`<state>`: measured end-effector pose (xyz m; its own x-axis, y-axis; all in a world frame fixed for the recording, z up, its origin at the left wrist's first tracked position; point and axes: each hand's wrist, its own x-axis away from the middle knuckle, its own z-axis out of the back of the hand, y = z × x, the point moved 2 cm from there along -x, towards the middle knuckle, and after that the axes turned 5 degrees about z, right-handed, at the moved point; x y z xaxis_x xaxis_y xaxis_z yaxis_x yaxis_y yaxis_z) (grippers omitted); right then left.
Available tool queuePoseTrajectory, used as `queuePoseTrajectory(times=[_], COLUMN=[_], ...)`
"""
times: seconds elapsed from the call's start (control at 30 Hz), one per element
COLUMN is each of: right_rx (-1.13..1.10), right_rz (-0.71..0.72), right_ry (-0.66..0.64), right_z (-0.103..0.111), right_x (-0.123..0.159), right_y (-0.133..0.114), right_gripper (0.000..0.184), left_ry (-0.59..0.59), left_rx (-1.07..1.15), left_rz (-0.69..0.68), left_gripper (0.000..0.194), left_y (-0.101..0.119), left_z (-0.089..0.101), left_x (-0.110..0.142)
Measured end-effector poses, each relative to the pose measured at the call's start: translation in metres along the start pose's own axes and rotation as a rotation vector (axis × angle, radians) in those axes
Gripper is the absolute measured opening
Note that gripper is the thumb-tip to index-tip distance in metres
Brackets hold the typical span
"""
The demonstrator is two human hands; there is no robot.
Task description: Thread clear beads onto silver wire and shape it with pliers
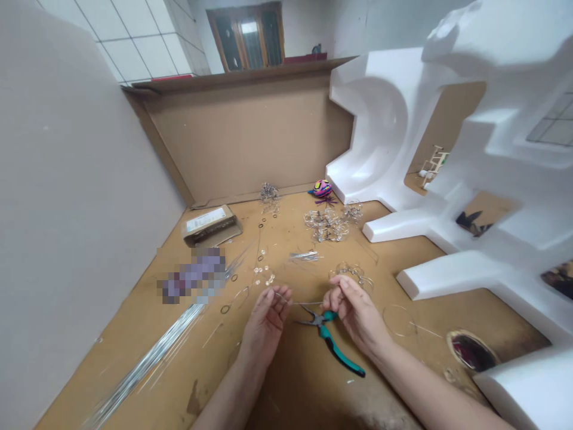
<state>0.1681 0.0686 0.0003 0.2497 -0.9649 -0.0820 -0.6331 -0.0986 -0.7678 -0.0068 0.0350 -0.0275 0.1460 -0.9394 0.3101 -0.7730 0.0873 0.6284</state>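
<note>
A thin piece of metal wire [307,303] stretches between my two hands just above the table. My left hand [270,316] pinches one end of it between thumb and fingers. The other end is in the closed fingers of my right hand [353,304]. Below and partly behind my right hand lie pliers [341,352] with teal and black handles, jaws spread apart and pointing left. Beyond my hands are several small clear round pieces [264,275] and a short bundle of cut wires [305,257]. Bent wire pieces [353,272] lie just past my right hand.
Long straight wires [152,352] run along the left. A small cardboard box [211,226] stands at the back left. Clusters of shaped wire [326,224] and a colourful object [322,189] sit farther back. White foam packing [447,269] borders the right; a cardboard panel [255,131] closes the back.
</note>
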Motion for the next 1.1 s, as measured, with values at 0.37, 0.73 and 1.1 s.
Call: queuePoseTrajectory(times=[0.37, 0.73, 1.1], right_rx=[0.464, 0.548, 0.591], right_rz=[-0.099, -0.238, -0.236], right_ry=[-0.183, -0.332, -0.224], right_z=[0.004, 0.000, 0.001], right_x=[0.010, 0.012, 0.009], right_y=[0.014, 0.023, 0.023], right_gripper=[0.022, 0.024, 0.030], left_ry=[-0.115, -0.277, -0.307], left_rx=[-0.184, -0.309, -0.362], left_rz=[0.087, 0.066, -0.026], left_gripper=[0.014, 0.006, 0.005], left_y=[-0.009, -0.012, -0.010], left_z=[-0.005, -0.012, -0.015], left_x=[0.007, 0.016, 0.017])
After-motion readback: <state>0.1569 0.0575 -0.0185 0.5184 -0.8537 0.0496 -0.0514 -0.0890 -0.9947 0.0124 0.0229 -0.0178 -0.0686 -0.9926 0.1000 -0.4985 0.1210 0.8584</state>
